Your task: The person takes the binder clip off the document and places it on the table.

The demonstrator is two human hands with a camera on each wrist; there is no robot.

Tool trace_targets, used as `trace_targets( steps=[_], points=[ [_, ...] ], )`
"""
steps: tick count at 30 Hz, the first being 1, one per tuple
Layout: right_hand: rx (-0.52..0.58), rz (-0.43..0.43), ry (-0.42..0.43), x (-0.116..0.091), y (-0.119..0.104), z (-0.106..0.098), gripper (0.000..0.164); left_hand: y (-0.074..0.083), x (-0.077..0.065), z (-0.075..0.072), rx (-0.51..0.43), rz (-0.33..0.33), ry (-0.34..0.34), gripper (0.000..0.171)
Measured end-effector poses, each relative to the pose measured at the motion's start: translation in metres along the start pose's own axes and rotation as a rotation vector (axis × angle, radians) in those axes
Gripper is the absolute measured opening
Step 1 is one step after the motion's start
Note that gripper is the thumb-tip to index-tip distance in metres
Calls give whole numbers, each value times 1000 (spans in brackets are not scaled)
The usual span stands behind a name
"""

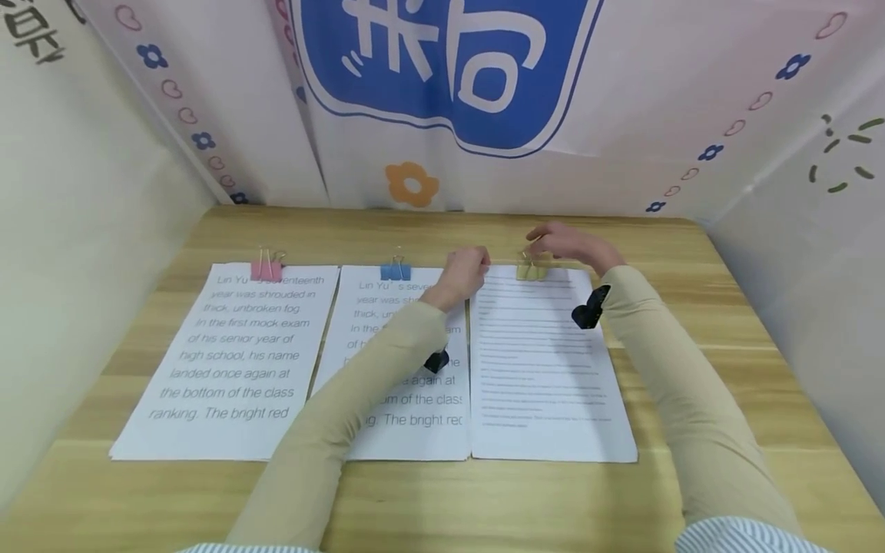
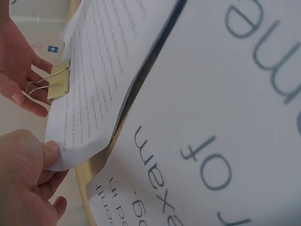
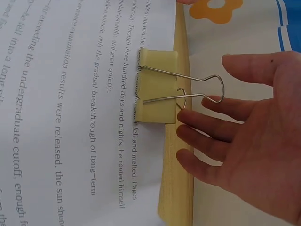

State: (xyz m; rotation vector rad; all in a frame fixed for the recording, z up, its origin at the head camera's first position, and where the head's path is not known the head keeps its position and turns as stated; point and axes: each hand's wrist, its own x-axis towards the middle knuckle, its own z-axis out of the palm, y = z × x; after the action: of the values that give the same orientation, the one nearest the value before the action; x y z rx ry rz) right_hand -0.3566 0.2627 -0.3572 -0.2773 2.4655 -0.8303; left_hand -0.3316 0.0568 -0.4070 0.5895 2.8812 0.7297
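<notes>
A yellow binder clip grips the top edge of the right-hand stack of printed paper. Its wire handles stick out beyond the edge. My left hand pinches that stack's top left corner between thumb and fingers, and in the left wrist view the corner curves upward. Just past the clip is my right hand. The right wrist view shows its thumb and fingers spread apart around the wire handles; whether a fingertip touches the rear handle, I cannot tell.
Two more stacks with larger print lie to the left: the middle one under a blue binder clip, the far left one under a pink binder clip. A printed cloth hangs behind the wooden table.
</notes>
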Motion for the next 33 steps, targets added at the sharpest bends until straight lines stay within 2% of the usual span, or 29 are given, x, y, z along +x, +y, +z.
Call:
trace_targets(
  steps=[4, 13, 25, 33],
  points=[
    [101, 9, -34, 0, 3, -1, 58, 0, -1, 2, -24, -13, 3, 17],
    [203, -20, -45, -3, 13, -3, 52, 0, -2, 3, -63, -21, -18, 17],
    [252, -56, 90, -7, 18, -1, 30, 2, -3, 0, -80, -15, -9, 18],
    [286, -120, 234, -9, 22, 2, 25, 2, -6, 0, -95, -27, -20, 18]
  ],
)
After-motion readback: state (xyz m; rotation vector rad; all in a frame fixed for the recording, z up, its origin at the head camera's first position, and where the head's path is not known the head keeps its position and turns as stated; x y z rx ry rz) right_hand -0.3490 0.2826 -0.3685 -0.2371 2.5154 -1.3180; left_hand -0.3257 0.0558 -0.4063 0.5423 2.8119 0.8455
